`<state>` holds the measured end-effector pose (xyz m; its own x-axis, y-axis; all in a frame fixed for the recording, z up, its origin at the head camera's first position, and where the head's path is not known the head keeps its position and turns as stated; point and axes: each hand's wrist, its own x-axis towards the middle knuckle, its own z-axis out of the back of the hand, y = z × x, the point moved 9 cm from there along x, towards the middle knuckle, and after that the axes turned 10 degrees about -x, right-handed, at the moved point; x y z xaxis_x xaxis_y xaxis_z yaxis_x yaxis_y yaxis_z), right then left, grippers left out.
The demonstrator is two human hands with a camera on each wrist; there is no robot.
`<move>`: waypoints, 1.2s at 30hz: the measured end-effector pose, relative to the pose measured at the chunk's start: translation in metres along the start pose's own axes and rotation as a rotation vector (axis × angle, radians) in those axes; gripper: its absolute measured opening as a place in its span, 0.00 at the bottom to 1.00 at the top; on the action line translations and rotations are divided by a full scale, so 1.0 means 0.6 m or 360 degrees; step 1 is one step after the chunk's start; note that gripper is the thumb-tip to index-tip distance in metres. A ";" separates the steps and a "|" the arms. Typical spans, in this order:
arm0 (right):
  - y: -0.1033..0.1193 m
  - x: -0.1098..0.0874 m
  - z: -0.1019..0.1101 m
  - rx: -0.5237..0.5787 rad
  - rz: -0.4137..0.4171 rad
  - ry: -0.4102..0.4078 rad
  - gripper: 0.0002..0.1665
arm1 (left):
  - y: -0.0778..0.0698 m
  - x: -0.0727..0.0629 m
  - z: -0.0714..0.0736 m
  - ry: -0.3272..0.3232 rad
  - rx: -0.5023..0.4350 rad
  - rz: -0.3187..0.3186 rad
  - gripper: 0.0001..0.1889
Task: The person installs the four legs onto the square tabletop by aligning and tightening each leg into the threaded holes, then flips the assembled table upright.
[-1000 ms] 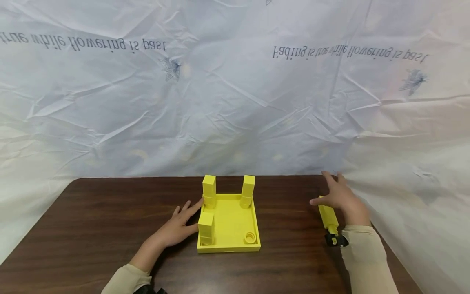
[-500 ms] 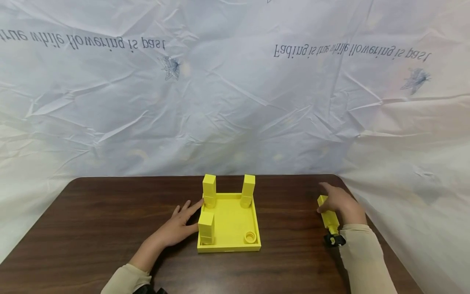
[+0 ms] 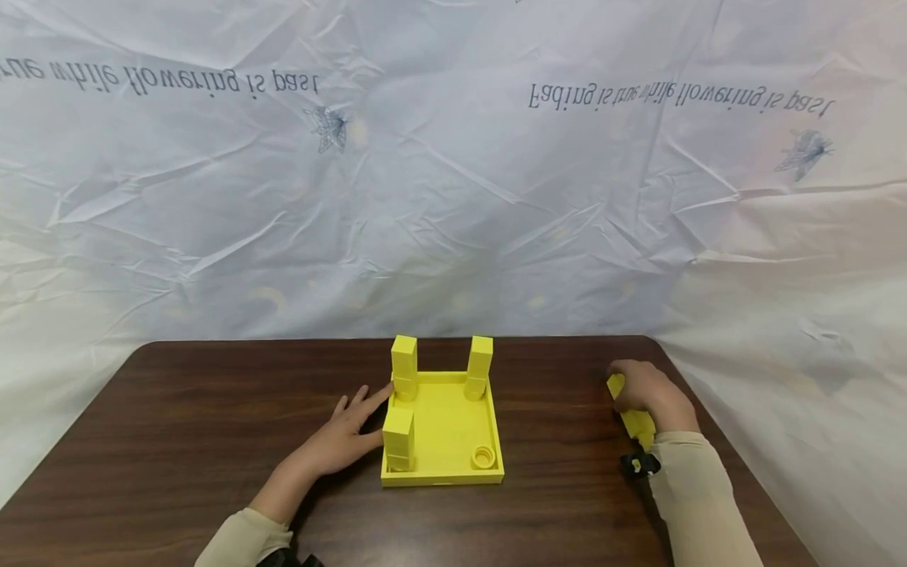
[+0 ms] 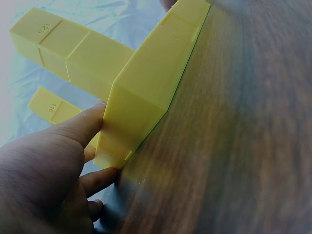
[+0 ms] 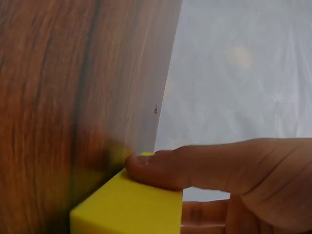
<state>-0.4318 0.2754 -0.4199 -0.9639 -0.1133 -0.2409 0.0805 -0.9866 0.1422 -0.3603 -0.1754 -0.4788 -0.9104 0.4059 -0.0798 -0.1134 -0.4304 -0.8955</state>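
Observation:
A shallow yellow tray (image 3: 453,429) lies on the table with a square yellow post upright in three of its corners. Its near right corner bears a round yellow socket (image 3: 483,457). My left hand (image 3: 340,441) rests against the tray's left side, fingers spread; in the left wrist view its thumb and a fingertip touch the yellow wall (image 4: 136,114). Far to the right, my right hand (image 3: 655,394) grips a loose yellow post (image 3: 638,425) lying on the table. The right wrist view shows the thumb (image 5: 161,170) laid along the post's face, other fingers behind it.
The dark wood table (image 3: 553,504) ends at a back edge beneath a pale printed cloth (image 3: 453,197). Close to the loose post, a black wrist-camera mount (image 3: 640,465) sits at the right sleeve. The cloth also hangs along the table's right side.
My right hand has come down onto the loose post, its fingers closing round it, and the post has shifted slightly left. The left hand and tray stay in place.

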 end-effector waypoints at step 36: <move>0.234 -0.171 0.156 -0.0001 0.0810 -0.0849 0.34 | -0.004 0.000 0.004 -0.0060 0.0065 -0.0061 0.44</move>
<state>-0.3450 0.1596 -0.2853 -0.7997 -0.4848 0.3542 0.5507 -0.8273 0.1111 -0.3611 -0.1761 -0.4757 -0.9192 0.3927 -0.0285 -0.1640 -0.4478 -0.8790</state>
